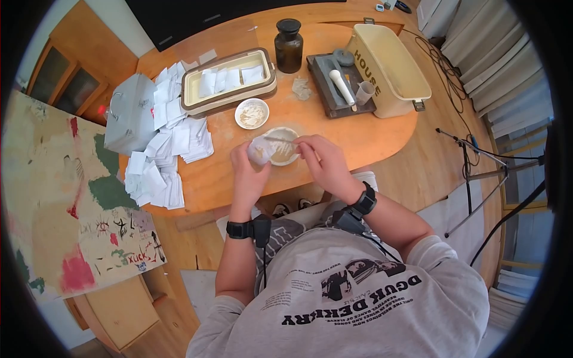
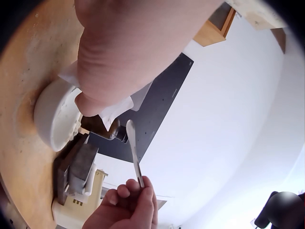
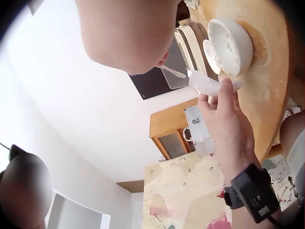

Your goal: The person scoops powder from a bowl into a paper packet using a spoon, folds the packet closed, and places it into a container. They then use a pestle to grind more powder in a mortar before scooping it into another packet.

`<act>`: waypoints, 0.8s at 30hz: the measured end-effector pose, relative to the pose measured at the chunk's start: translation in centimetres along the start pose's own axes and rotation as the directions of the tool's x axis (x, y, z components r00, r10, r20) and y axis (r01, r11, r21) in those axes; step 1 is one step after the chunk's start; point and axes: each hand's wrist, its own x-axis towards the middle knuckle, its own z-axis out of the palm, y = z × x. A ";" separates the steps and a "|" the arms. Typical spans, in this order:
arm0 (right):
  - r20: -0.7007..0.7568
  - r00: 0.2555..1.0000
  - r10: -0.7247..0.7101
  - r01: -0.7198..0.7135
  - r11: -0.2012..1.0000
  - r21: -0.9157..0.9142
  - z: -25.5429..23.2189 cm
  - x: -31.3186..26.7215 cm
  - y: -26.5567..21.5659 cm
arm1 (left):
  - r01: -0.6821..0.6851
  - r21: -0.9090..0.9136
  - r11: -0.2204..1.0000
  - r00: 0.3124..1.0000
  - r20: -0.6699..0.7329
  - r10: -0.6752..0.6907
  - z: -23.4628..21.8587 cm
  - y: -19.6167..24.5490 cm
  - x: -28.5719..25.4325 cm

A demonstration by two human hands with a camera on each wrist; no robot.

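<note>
Silvery spatula (image 2: 134,148) held sideways in right hand (image 1: 324,162), tip left

The table (image 1: 382,140) looks like smooth wood with a soft sheen, dulled by pale powdery smears; the packets (image 1: 194,140) heaped on it look like matt folded paper, and the spatula (image 2: 134,148) looks like smooth, shiny metal. The bowl (image 2: 53,114) has a smooth, glossy white surface; the jar (image 1: 289,51) looks like dark, glossy glass; the case (image 1: 130,114) has a silvery, metallic-looking finish; the shirt (image 1: 358,298) is soft matt cloth.
</note>
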 end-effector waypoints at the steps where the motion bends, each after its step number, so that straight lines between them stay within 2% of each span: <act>1: -0.028 0.998 0.048 -0.048 0.999 -0.009 -0.3 -0.1 0.1 | 0.010 -0.007 1.000 1.000 -0.011 -0.010 0.0 -0.2 -0.1; 5: -0.055 0.985 0.165 -0.164 0.986 0.015 -0.7 -0.6 1.4 | 0.027 -0.067 0.997 0.998 -0.055 -0.031 0.3 -1.8 -0.2; 9: -0.034 0.979 0.203 -0.203 0.979 -0.004 -0.6 -1.0 4.0 | 0.036 -0.085 0.996 0.998 -0.043 -0.040 0.0 -2.2 -0.1; 12: -0.017 0.983 0.184 -0.185 0.980 -0.071 -0.8 -0.7 4.8 | 0.030 -0.088 0.996 0.998 -0.047 -0.034 0.0 -3.9 0.3; 14: 0.022 0.996 0.084 -0.079 0.982 -0.174 -1.0 -0.5 5.1 | 0.120 -0.275 0.954 0.989 -0.045 -0.138 -0.8 -5.0 0.8; 18: 0.056 0.998 0.014 0.000 0.968 -0.251 -0.6 -0.5 5.6 | 0.133 -0.356 0.925 0.984 -0.062 -0.166 -1.8 -6.1 1.4; 20: 0.073 0.987 0.142 -0.129 0.980 -0.153 -0.2 -1.0 5.4 | 0.132 -0.335 0.933 0.986 -0.054 -0.159 -2.1 -5.5 1.4; 21: 0.075 0.987 0.142 -0.130 0.980 -0.153 0.0 -1.4 5.2 | 0.134 -0.335 0.933 0.985 -0.055 -0.161 -2.2 -5.2 1.3; 23: 0.087 0.958 0.273 -0.268 0.962 -0.058 0.6 -1.8 4.8 | 0.138 -0.291 0.947 0.988 -0.026 -0.152 -2.1 -4.5 1.3; 24: 0.085 0.958 0.273 -0.268 0.962 -0.058 1.0 -1.9 4.8 | 0.137 -0.291 0.947 0.988 -0.025 -0.151 -2.0 -4.2 1.3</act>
